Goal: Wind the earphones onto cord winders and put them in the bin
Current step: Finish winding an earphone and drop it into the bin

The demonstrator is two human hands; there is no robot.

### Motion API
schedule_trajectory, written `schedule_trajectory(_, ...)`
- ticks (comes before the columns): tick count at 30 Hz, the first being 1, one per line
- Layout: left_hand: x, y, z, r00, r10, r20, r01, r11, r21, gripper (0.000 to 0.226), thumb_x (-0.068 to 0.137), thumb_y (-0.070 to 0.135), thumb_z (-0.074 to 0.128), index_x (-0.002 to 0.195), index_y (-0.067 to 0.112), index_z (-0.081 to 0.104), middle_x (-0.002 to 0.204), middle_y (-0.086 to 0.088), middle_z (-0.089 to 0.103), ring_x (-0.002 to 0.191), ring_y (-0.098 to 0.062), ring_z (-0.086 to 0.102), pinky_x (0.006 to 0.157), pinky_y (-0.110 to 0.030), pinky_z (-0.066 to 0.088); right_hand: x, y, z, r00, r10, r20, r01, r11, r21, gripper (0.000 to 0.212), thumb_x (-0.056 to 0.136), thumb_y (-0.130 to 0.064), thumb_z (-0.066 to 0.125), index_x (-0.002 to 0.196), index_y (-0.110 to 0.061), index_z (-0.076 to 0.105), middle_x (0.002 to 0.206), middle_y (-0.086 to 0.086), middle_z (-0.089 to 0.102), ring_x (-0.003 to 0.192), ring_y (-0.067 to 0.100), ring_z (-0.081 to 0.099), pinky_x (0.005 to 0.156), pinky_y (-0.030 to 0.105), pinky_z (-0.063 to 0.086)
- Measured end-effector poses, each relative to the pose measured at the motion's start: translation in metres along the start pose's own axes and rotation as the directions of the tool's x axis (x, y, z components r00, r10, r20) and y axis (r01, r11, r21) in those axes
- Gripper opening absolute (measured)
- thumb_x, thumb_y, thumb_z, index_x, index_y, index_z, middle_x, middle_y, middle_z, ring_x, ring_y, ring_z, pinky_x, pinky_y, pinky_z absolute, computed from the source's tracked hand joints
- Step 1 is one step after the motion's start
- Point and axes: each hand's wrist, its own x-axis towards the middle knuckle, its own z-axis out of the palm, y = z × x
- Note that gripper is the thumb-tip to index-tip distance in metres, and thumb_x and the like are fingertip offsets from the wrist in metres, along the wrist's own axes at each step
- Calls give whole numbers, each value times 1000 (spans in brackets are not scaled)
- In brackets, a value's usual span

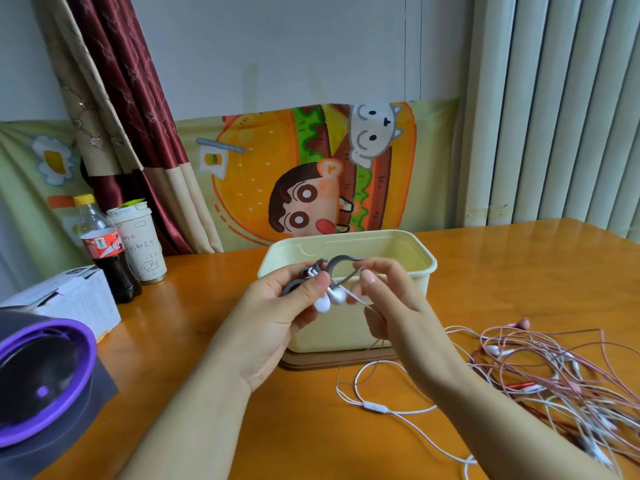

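My left hand holds a grey cord winder in front of the cream bin, its thumb pressing two white earbuds against the winder. My right hand pinches the white cord just right of the earbuds. The rest of that white cord, with its inline remote, trails down onto the table in loops. A tangled pile of pink, red and white earphones lies on the table at the right.
The bin stands on a brown lid on the orange wooden table. At the left are a cola bottle, a paper cup, a white box and a purple-rimmed device.
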Motion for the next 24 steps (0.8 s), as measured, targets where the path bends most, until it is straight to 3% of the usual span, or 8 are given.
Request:
schedule_trajectory(3, 3, -5, 3, 999, 2, -51, -7, 996, -94, 36, 66, 24, 67, 100, 15, 70, 86, 0, 72, 74, -5, 65, 63, -13, 52, -4, -6, 3, 999, -52, 9, 52, 999, 7, 28, 80, -41, 68, 96, -23, 54, 103, 2, 64, 63, 3, 48, 59, 15, 37)
schedule_trajectory(6, 3, -8, 9, 998, -4, -62, -7, 985, -171, 38, 68, 24, 67, 104, 11, 68, 91, -5, 74, 81, -9, 69, 68, -16, 54, -8, -8, 11, 993, -110, -44, 106, 990, -90, 27, 76, -37, 74, 90, -21, 57, 96, -2, 66, 59, 2, 47, 54, 13, 36)
schedule_trajectory(9, 3, -12, 13, 995, -6, -96, -14, 977, -213, 42, 66, 26, 68, 104, 8, 67, 87, -6, 74, 78, -10, 70, 65, -16, 54, -8, -11, 12, 983, -151, -99, 137, 981, -137, 22, 74, -30, 75, 89, -22, 61, 89, -11, 67, 70, 0, 58, 58, 14, 42)
schedule_trajectory(11, 2, -15, 15, 993, 0, -122, -26, 977, -211, 44, 65, 27, 69, 106, 10, 66, 89, -7, 74, 83, -12, 71, 66, -17, 54, -7, -12, 11, 983, -151, -106, 131, 975, -177, 20, 75, -28, 76, 89, -27, 62, 88, -10, 69, 59, 0, 51, 53, 14, 39)
schedule_trajectory(17, 0, -18, 17, 986, 45, -160, -58, 995, -81, 45, 61, 38, 72, 102, 19, 69, 94, 0, 75, 84, -8, 69, 69, -18, 51, -8, -16, 8, 968, -208, -139, 156, 937, -314, 20, 75, -25, 77, 84, -32, 62, 82, -17, 68, 51, 2, 46, 48, 11, 34)
schedule_trajectory(24, 1, -7, 2, 991, 104, -86, -85, 977, 197, 54, 58, 49, 72, 104, 21, 71, 97, 2, 76, 94, -12, 70, 90, -32, 51, -6, -15, -1, 956, -256, -145, 182, 902, -393, 10, 81, -25, 72, 87, -31, 67, 77, -21, 67, 52, 5, 39, 47, 14, 32)
